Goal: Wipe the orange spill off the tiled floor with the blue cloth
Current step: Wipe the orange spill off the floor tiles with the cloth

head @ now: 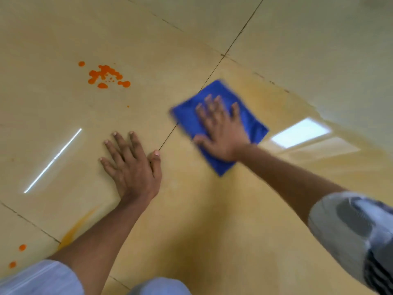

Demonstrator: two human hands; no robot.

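The left hand (130, 165), fingers spread, lies flat on the tiled floor (212, 220), likely as a prop, left of the blue cloth (219, 126). The right hand (221, 133) presses that cloth flat, fingers splayed, over a faint orange smear. Farther left, the orange spill (107, 76) sits untouched; motion blurs the cloth's edges

My left hand (133, 165) lies flat, palm down, fingers straight and spread a little, thumb out to the side. Its bare forearm runs back toward the lower left, where a pale sleeve begins. My right hand (221, 129) is also palm down with fingers splayed and straight, blurred at the edges. That arm reaches in from the lower right, with a grey-and-white patterned sleeve at the elbow.
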